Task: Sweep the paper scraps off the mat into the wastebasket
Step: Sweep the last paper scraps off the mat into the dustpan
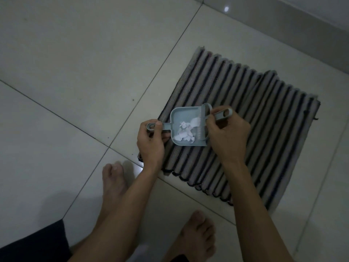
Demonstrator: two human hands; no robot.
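The fingers (pixel 157 127) of the left hand (pixel 151 143) were curled shut around the short handle of a small pale blue plastic dustpan (pixel 186 125), thumb on top, holding the pan just above the near left part of the mat. The fingers (pixel 211 121) of the right hand (pixel 227 137) were closed on the handle of a small pale blue plastic hand brush (pixel 217 116), whose head lay along the open right edge of the pan, its handle end with the hanging hole poking out past the knuckles. Inside the pan lay a heap of torn white paper scraps (pixel 186 130), bunched toward the brush side. Beneath both hands spread the ribbed fabric mat with grey and dark stripes (pixel 264 120), lying at an angle on the pale tiled floor (pixel 75 72), its visible ribs bare of paper. Both forearms reached in from the lower edge, and two bare feet (pixel 113 178) stood on the tiles near the mat's near corner. The scene was dim.
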